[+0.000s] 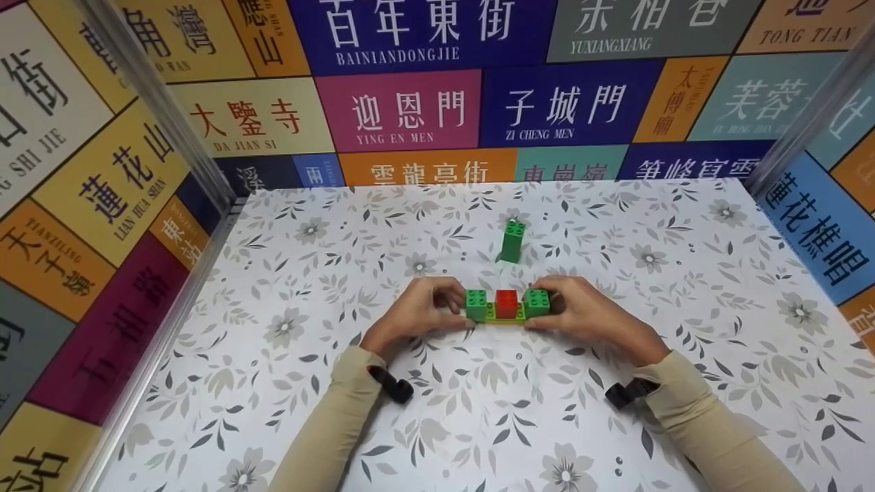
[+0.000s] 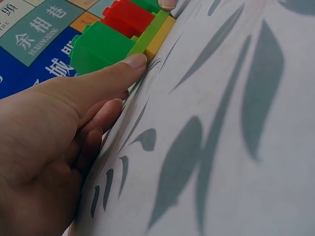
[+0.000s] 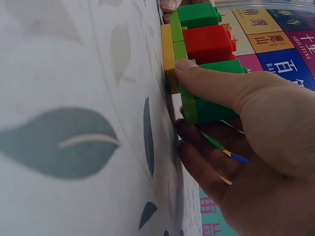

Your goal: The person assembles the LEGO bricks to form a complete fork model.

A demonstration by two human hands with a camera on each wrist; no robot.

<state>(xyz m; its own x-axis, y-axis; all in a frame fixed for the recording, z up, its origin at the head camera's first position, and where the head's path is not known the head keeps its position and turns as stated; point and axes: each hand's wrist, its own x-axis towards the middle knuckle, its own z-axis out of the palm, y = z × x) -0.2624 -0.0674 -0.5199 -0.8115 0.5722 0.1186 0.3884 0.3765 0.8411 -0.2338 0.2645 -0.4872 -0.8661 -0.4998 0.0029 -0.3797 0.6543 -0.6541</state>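
Low on the table is a toy building-brick assembly: a left green brick (image 1: 476,306), a red brick (image 1: 506,305) and a right green brick (image 1: 537,304) stand in a row on lime-green plates (image 2: 150,32), with a yellow layer (image 3: 168,54) beneath. My left hand (image 1: 420,309) holds the assembly's left end, thumb along the front edge; its index fingertip is hidden behind the brick. At the other end my right hand (image 1: 584,311) pinches the right green brick and lime plate, thumb in front and fingers behind, as the right wrist view shows.
A tall green brick stack (image 1: 512,242) stands upright behind the assembly. The table (image 1: 328,260) has a white cover with grey leaves and flowers. Panels with colourful street-name signs (image 1: 403,109) rise at its back and sides.
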